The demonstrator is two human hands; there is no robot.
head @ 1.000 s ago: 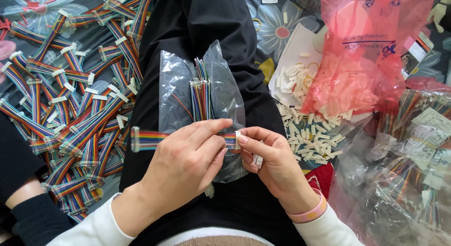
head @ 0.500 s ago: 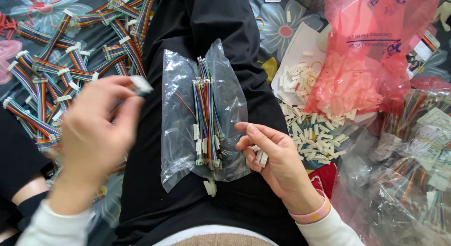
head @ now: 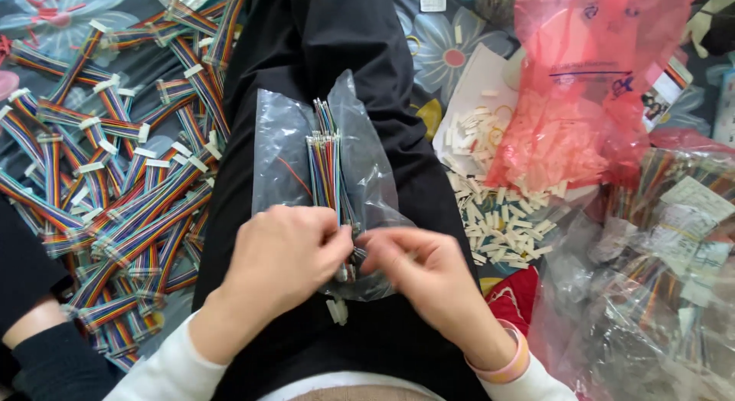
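At far left, finished rainbow ribbon cables (head: 115,179) are heaped on the floor. On the lap, a clear bag (head: 291,152) of coloured wires (head: 328,167) is worked: left hand (head: 279,267) and right hand (head: 429,274) fingers are pinched on its lower wire ends. Loose white connectors (head: 501,217) lie rightward. Wires could be pulled loose by an uneven tug.

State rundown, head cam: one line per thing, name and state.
left hand: pinching the near end of the wire bundle
right hand: fingertips at the same end
wire bundle: lying on the clear bag, on the lap
clear bag: flat, crumpled
ribbon cables: piled loosely
white connectors: scattered
pink bag: crumpled, partly full
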